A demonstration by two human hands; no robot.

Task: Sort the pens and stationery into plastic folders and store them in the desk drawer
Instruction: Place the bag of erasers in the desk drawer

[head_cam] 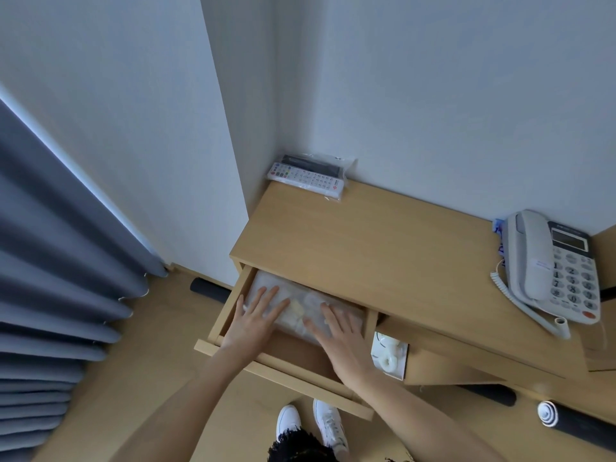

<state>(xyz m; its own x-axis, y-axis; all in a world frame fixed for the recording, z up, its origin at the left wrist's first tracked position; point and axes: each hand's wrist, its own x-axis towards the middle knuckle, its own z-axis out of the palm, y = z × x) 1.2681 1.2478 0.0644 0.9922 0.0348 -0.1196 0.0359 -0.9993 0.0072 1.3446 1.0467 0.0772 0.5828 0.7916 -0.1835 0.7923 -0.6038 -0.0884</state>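
The desk drawer (233, 303) is pulled out below the wooden desktop. Inside it lies a translucent plastic folder (300, 306) holding pale stationery pieces, its far part tucked under the desktop edge. My left hand (256, 316) lies flat on the folder's left half with straight, spread fingers. My right hand (336, 331) lies flat on its right half, fingers also straight. Both palms press down on the plastic. No pens show loose on the desk.
On the desktop (383, 248) two remote controls in a clear bag (308, 176) sit at the back corner, and a white corded telephone (553, 268) stands at the right. A white holder (390, 355) hangs beside the drawer. Grey curtains (50, 278) hang left. White shoes (313, 425) stand below.
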